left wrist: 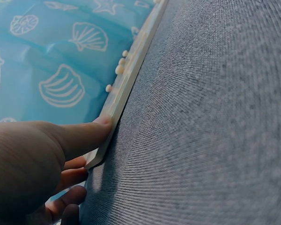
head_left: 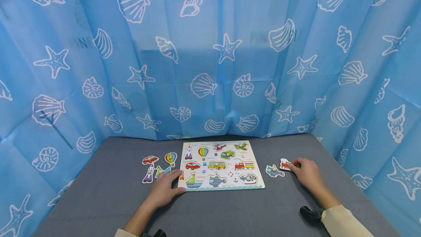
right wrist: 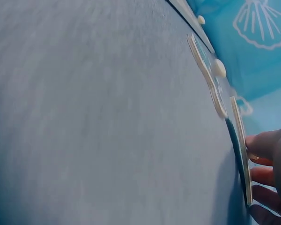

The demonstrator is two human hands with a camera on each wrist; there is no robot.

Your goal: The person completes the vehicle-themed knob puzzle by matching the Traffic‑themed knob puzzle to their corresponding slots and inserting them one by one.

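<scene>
A wooden puzzle board [head_left: 227, 186] printed with vehicles lies on the grey table, with several knobs standing up from it. My left hand [head_left: 164, 189] grips its near left corner. In the left wrist view the thumb [left wrist: 86, 136] lies on the near edge and the fingers are around the corner. To the right of the board, my right hand [head_left: 306, 173] pinches a red train puzzle piece [head_left: 284, 164] by its knob. The right wrist view shows that train piece [right wrist: 241, 145] edge-on, tilted, with a shadow under it. Beside it lies a blue-grey puzzle piece [head_left: 274, 171] with a white knob.
Left of the board lie a red car piece [head_left: 150, 160], a balloon piece [head_left: 170, 158], a rocket piece [head_left: 148, 174] and a sailboat piece [head_left: 161, 170], the last partly behind my left hand. A blue shell-print curtain [head_left: 204, 65] hangs behind and around the table [head_left: 217, 215].
</scene>
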